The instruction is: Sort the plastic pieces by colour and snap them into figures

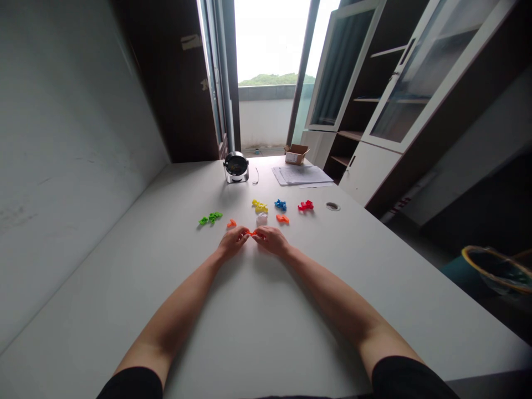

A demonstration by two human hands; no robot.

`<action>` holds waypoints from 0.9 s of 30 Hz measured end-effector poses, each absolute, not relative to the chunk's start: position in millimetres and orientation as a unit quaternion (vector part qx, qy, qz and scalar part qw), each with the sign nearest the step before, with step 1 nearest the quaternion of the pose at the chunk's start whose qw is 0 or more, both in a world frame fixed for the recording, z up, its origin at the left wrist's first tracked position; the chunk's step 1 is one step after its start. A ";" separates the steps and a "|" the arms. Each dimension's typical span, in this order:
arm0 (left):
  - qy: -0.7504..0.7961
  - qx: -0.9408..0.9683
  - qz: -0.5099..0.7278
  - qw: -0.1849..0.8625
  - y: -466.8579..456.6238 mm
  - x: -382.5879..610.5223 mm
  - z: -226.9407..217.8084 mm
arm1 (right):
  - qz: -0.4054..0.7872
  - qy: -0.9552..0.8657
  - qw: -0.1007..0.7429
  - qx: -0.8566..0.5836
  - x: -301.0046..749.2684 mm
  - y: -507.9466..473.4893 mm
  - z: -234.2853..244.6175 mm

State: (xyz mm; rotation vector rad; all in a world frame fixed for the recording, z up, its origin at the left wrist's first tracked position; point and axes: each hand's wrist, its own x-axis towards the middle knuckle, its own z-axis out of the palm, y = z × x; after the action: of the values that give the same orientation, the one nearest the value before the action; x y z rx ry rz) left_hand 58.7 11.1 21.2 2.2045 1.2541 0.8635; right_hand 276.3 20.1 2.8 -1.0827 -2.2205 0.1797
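Note:
Between the fingertips of both hands is a small orange plastic piece (251, 233), held just over the white table (249, 310). My left hand (234, 242) pinches its left end, and my right hand (270, 240) pinches the right end. Fingers cover most of it, so its exact kind is hidden. Just beyond my left hand lies another orange piece (231, 223). A white or clear piece (261, 218) and a third orange piece (282, 219) lie beyond my right hand. Farther out are yellow pieces (260, 206), blue pieces (280, 205), red pieces (306, 205) and green pieces (211, 217).
A round black-and-silver device on a stand (236, 167) stands at the table's far end, with a thin dark cord (256, 176) beside it. Paper sheets (302, 175) and an open cardboard box (296, 154) are at the back right. A cable hole (332, 206) lies near the right edge.

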 end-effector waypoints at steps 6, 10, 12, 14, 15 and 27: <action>0.458 0.804 0.308 0.221 11.7 58.5 21.0 | 0.069 -0.849 0.324 -0.411 277.1 19.7 4.4; 0.465 0.806 0.294 0.220 11.4 58.7 22.4 | 0.080 -0.849 0.323 -0.410 277.8 19.5 5.5; 0.466 0.806 0.290 0.220 10.9 58.8 23.2 | 0.088 -0.847 0.328 -0.408 278.0 18.4 6.9; 0.465 0.807 0.293 0.217 10.5 58.7 23.4 | 0.096 -0.845 0.334 -0.406 278.0 16.8 8.7; 0.465 0.806 0.296 0.216 10.5 58.6 23.2 | 0.100 -0.844 0.337 -0.405 277.9 15.9 9.6; 0.489 0.788 0.298 0.224 12.9 56.9 21.2 | 0.110 -0.837 0.352 -0.403 274.9 13.2 9.9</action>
State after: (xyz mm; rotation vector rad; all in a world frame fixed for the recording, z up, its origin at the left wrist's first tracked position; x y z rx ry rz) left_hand 56.9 12.9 21.2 2.1748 1.3507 0.8234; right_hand 274.9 13.2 9.9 -1.0440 -2.1673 0.2842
